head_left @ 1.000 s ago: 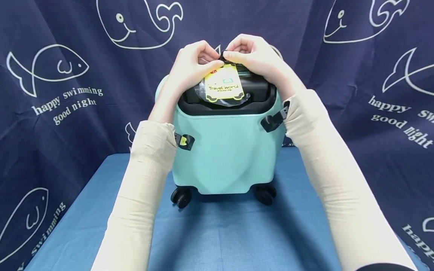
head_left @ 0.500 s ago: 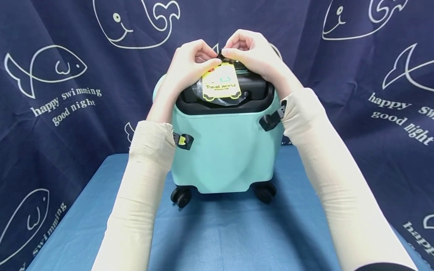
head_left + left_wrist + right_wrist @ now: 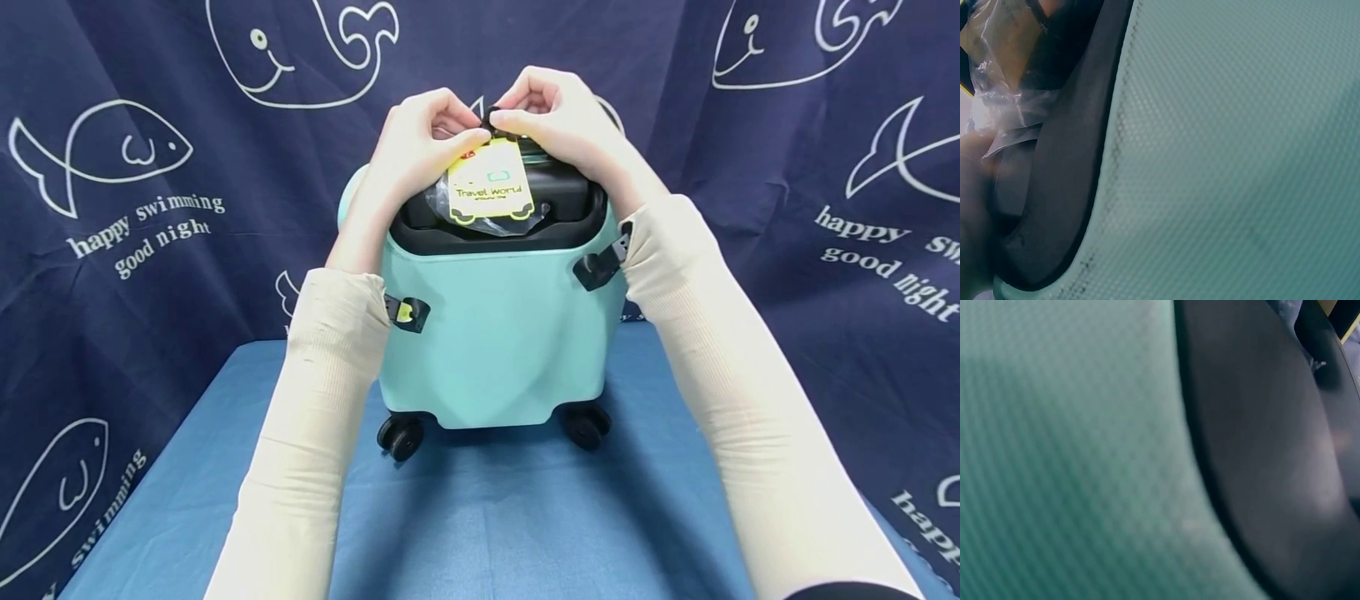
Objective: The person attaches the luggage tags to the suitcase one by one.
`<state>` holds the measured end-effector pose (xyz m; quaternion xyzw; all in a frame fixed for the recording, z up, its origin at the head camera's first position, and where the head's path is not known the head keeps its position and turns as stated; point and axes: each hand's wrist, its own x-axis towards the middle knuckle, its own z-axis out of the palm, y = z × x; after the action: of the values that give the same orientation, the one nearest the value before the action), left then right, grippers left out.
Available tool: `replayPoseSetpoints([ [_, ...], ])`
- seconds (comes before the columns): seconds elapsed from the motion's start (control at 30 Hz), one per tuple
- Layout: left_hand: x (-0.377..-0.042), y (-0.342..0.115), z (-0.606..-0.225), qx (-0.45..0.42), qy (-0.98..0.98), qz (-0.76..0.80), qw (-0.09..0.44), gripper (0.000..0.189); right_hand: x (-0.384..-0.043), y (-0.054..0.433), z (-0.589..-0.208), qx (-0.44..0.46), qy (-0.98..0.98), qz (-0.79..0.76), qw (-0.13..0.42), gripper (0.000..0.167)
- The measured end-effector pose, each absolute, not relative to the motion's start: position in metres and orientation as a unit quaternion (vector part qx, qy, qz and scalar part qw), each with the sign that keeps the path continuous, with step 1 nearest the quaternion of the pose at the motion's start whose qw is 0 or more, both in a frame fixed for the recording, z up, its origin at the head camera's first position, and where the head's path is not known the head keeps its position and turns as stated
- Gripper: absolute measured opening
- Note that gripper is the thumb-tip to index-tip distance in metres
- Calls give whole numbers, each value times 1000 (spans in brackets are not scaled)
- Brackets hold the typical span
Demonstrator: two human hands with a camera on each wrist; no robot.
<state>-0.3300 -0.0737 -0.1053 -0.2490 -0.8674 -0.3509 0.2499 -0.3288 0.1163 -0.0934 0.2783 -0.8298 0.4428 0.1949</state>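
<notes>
A mint-green suitcase (image 3: 495,342) stands upright on its black wheels, with a black recessed panel (image 3: 525,243) at its top. Over that panel hangs a yellow and white luggage tag (image 3: 489,193) printed "Travel World". My left hand (image 3: 420,142) pinches the small black strap (image 3: 490,122) above the tag from the left. From the right, thumb and index finger of my right hand (image 3: 566,117) pinch the same strap. Fingertips of both hands nearly meet there, and the strap's fastening is too small to make out. In the left wrist view, clear plastic wrap (image 3: 1010,94) shows beside the black panel.
Blue cloth (image 3: 480,517) covers the table under the suitcase. A dark blue curtain (image 3: 247,208) with white fish and whale drawings hangs behind and at both sides. Black wrist-camera mounts (image 3: 408,313) sit at both sleeve cuffs, just in front of the suitcase.
The suitcase, tag and hands sit slightly further left and higher in the head view than one second ago. Both hands keep their pinch on the strap, with only slight finger movement.
</notes>
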Motion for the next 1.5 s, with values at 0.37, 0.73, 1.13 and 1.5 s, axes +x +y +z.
replayPoseSetpoints([
  [0.37, -328, -76, -105, -231, -874, -342, 258, 28, -335, 110, -92, 273, -813, 475, 195, 7],
  [0.73, -328, -74, -107, -222, -877, -344, 253, 28, -336, 110, -93, 270, -821, 464, 194, 7],
  [1.13, -329, -72, -108, -225, -872, -353, 252, 28, -329, 114, -92, 226, -874, 397, 164, 30],
  [1.5, -329, -71, -107, -224, -869, -356, 261, 27, -333, 117, -94, 293, -823, 458, 162, 15],
])
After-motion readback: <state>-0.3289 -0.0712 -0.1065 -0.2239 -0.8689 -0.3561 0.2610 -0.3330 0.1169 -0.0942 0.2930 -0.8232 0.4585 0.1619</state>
